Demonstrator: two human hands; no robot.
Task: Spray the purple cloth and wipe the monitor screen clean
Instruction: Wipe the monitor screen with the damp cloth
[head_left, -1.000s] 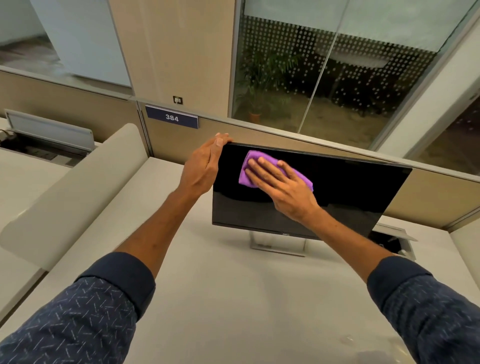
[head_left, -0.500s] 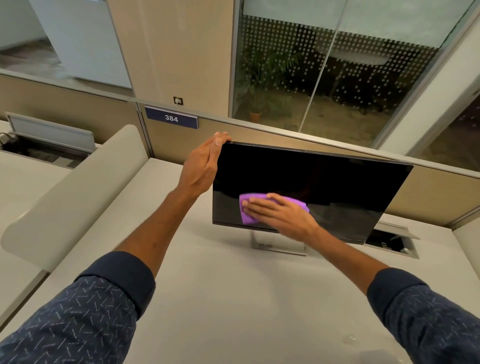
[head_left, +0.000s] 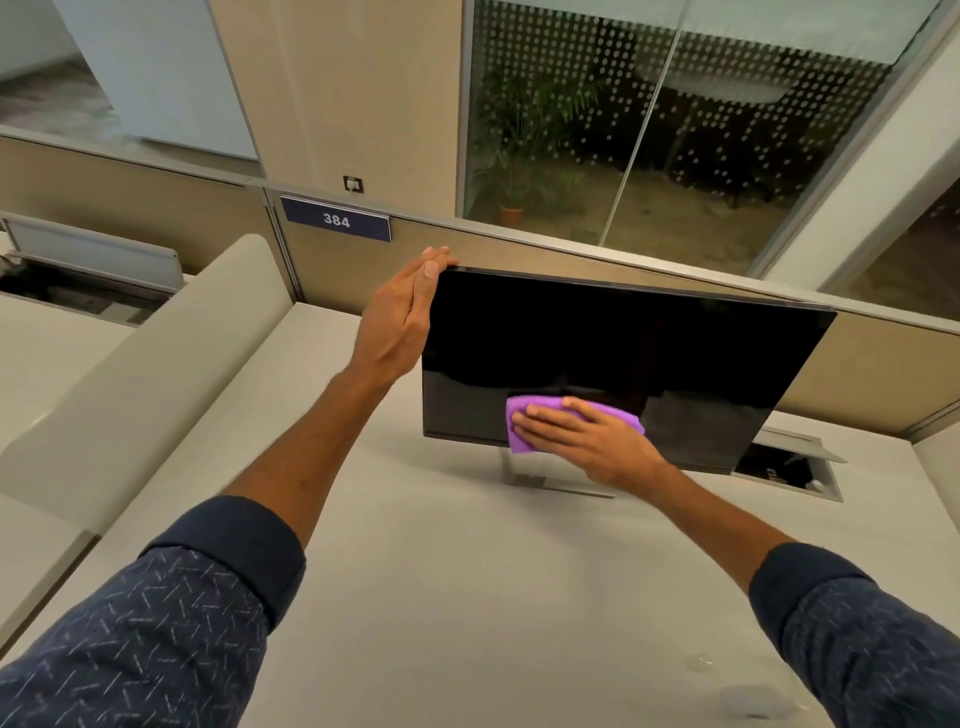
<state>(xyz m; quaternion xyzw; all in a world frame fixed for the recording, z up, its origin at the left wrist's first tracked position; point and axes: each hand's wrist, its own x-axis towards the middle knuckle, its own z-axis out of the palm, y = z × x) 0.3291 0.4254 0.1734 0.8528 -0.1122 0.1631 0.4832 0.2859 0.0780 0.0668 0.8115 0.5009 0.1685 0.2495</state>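
A black monitor stands on a silver stand on the pale desk, its screen dark and tilted back. My left hand grips the monitor's upper left corner, fingers over the top edge. My right hand lies flat, pressing the purple cloth against the lower edge of the screen, left of centre. The cloth shows at my fingertips and behind my knuckles. No spray bottle is in view.
A beige partition with a blue "384" sign runs behind the monitor. An open cable hatch sits in the desk at the right. A curved divider borders the desk on the left. Glass walls rise behind.
My right hand has slid the purple cloth from the upper left of the screen down to its lower edge. My left hand has stayed on the top corner.
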